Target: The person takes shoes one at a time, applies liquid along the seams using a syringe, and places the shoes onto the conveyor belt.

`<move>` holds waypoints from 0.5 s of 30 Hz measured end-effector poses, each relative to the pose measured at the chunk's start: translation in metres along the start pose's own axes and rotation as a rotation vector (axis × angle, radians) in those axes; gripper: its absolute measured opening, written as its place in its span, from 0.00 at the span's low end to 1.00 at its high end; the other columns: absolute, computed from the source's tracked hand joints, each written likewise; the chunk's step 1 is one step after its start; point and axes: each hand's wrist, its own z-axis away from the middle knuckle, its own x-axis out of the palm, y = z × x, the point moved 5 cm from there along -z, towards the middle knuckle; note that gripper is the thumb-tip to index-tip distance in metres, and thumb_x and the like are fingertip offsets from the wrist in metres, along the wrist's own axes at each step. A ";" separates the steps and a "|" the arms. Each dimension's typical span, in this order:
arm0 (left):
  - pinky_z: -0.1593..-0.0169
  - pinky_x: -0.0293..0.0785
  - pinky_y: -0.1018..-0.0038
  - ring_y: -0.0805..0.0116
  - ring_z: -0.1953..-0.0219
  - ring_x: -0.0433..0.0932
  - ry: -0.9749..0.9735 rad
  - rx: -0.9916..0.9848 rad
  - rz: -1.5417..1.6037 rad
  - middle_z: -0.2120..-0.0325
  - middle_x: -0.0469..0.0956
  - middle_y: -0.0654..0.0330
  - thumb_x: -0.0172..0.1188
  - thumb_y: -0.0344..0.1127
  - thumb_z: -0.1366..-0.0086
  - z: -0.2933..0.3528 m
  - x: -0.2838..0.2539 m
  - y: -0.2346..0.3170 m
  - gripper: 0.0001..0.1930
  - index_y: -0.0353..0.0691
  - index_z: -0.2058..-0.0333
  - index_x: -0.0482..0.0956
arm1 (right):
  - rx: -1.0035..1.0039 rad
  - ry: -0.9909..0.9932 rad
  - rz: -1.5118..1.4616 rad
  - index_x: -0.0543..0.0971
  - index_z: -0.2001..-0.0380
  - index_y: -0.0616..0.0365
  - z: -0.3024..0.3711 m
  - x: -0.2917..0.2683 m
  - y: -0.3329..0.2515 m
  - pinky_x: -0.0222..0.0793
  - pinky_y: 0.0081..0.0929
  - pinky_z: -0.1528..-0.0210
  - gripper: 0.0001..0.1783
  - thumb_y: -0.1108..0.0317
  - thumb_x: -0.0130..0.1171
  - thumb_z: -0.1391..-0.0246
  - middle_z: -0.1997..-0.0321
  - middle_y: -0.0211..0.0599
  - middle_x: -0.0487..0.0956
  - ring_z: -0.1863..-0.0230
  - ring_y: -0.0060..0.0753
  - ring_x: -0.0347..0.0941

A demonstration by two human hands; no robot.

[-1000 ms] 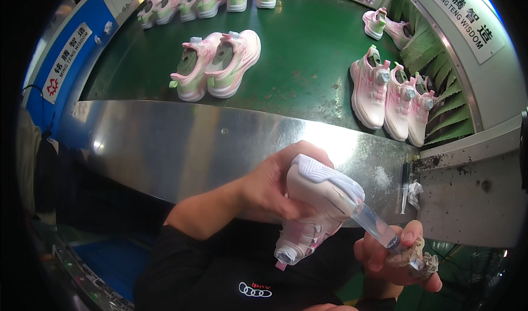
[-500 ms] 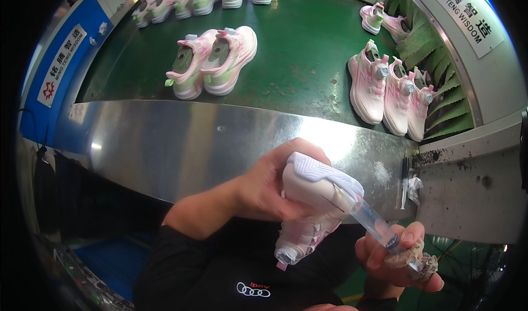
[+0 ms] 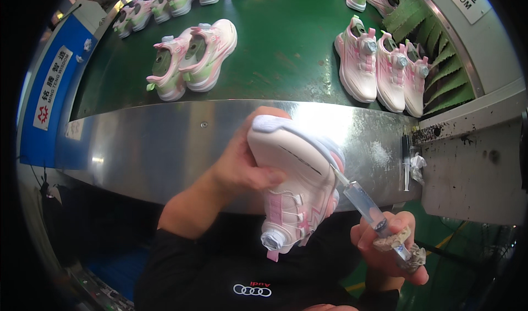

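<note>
A pale pink and white sneaker (image 3: 291, 157) is gripped in my left hand (image 3: 237, 160), tilted with its sole edge facing up and its wrapped dial hanging low. My left thumb presses on the upper. My right hand (image 3: 388, 245) is closed around a clear syringe (image 3: 362, 201), its plunger end wrapped in dirty beige material. The syringe's narrow tip meets the seam between the sneaker's upper and sole on the right side; whether it goes into the seam I cannot tell. Clear liquid seems to be in the barrel.
A steel ledge (image 3: 148, 146) borders a green conveyor belt (image 3: 280, 52). On the belt stand a pair of sneakers (image 3: 192, 58), more sneakers (image 3: 379, 72) at right beside green flaps (image 3: 440, 72), and a row at far left. A dark syringe (image 3: 406, 160) and crumpled plastic (image 3: 418, 168) lie on the ledge's right end.
My left hand has turned the sneaker and moved it up and left, showing more of its side. My right hand and syringe have followed slightly left. The whole view has shifted a little.
</note>
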 end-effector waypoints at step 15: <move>0.50 0.68 0.71 0.64 0.56 0.73 0.186 -0.156 0.170 0.59 0.74 0.55 0.59 0.34 0.58 -0.004 -0.011 -0.006 0.32 0.34 0.50 0.66 | 0.052 0.050 0.001 0.63 0.49 0.61 0.031 -0.023 0.024 0.63 0.31 0.58 0.51 0.31 0.62 0.67 0.62 0.42 0.72 0.60 0.37 0.69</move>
